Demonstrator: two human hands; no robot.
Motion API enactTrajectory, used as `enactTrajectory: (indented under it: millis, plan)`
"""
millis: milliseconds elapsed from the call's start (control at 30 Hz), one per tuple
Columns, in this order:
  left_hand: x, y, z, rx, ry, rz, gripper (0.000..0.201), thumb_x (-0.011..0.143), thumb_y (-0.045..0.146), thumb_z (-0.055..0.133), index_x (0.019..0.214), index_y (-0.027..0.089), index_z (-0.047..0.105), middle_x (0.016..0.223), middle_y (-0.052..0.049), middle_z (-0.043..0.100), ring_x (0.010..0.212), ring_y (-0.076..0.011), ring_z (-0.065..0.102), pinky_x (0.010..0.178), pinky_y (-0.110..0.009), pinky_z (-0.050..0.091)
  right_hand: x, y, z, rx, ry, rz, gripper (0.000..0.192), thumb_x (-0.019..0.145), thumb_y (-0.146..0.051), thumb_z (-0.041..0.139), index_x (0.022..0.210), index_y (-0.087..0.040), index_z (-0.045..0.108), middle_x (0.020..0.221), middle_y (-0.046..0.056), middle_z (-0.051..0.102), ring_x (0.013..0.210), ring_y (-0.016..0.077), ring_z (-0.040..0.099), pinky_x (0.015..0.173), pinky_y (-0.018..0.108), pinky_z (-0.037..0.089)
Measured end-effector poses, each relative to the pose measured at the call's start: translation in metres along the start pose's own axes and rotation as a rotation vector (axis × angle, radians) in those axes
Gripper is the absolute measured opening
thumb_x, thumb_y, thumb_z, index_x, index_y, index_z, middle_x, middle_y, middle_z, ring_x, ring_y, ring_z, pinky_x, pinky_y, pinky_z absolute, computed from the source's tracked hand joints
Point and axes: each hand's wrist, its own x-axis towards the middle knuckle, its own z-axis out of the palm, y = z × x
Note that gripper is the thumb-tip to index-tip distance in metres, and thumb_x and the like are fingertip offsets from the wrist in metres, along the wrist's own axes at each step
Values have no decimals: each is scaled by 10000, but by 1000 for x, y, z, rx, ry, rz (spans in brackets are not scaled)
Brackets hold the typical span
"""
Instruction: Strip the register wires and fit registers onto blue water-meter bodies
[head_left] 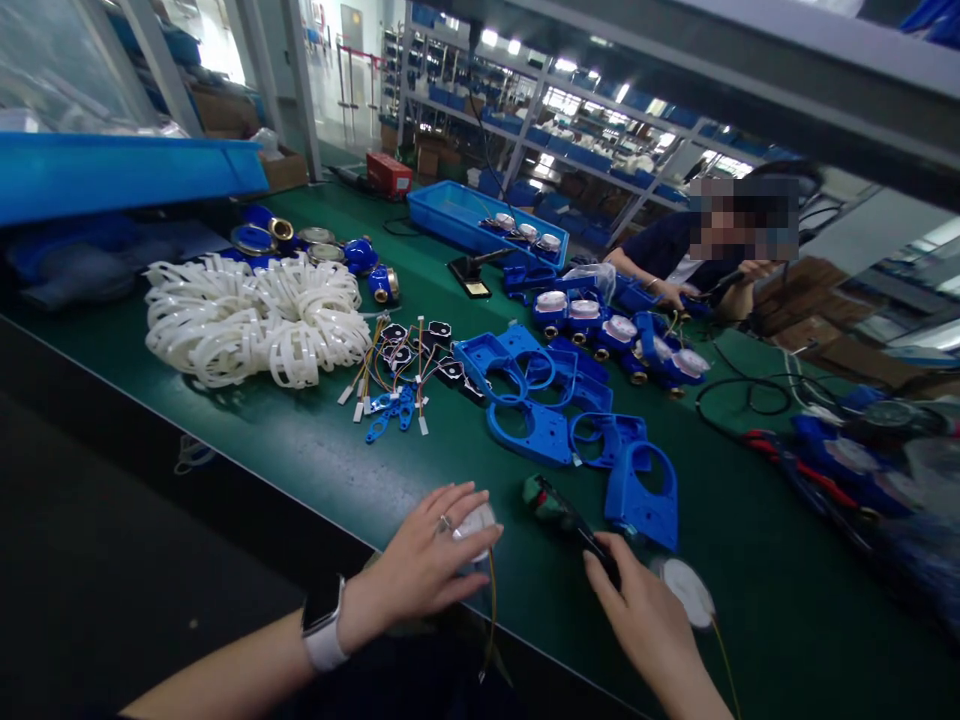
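**A:** What is your left hand (431,555) doing?

**B:** Your fingers are curled over a small white disc (475,525) at the near edge of the green worktop (315,450), pinching it; a thin yellow wire (492,610) hangs from it toward six o'clock.

**A:** And your right hand (645,620)?

**B:** It closes on the dark handle of a green-and-black tool (559,507) whose head points to ten o'clock. A second white disc (686,590) lies just beside your knuckles at three o'clock.

**A:** What lies farther out?

**B:** Blue plastic housings (555,410) at twelve o'clock, a heap of white rings (247,318) at ten o'clock, wired boards (405,365) between them. Another person's hand (675,293) works at one o'clock.
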Motion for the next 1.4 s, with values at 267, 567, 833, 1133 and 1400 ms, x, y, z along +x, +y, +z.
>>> enactTrajectory:
  millis: [267, 567, 833, 1133, 1400]
  plan:
    - [-9, -3, 13, 0, 35, 25, 395, 908, 170, 495, 1301, 207, 475, 1396, -188, 340, 1336, -312, 334, 984, -445, 479, 1, -4, -12, 46, 110, -526, 418, 975, -547, 361, 933, -210, 605, 762, 7, 654, 618, 166, 636, 500, 240, 419]
    - [-7, 1, 5, -40, -44, -12, 391, 892, 131, 488, 1276, 204, 487, 1390, -219, 349, 1320, -356, 368, 984, -461, 470, 20, -3, -22, -186, 212, -720, 424, 994, -507, 346, 835, -189, 579, 625, 5, 607, 471, 154, 583, 404, 235, 360]
    - [-6, 0, 3, -68, -58, -18, 393, 893, 136, 489, 1280, 202, 497, 1395, -219, 351, 1325, -357, 360, 974, -473, 476, 25, -11, -33, -136, 212, -778, 496, 1006, -523, 287, 795, -180, 578, 611, 3, 605, 472, 137, 582, 400, 231, 365]
    - [-6, -1, 1, -100, -80, -32, 358, 913, 170, 479, 1268, 213, 509, 1416, -175, 344, 1352, -313, 322, 1029, -453, 436, 33, -15, -38, -195, 150, -864, 491, 1009, -510, 292, 757, -176, 548, 573, -11, 574, 437, 130, 551, 393, 227, 329]
    - [4, -9, -4, -145, -142, -62, 513, 813, 239, 630, 1295, 168, 469, 1295, -150, 463, 1234, -285, 423, 1002, -433, 444, 27, -5, -45, -56, 173, -779, 507, 995, -545, 321, 830, -156, 602, 641, 16, 618, 504, 126, 590, 438, 217, 396]
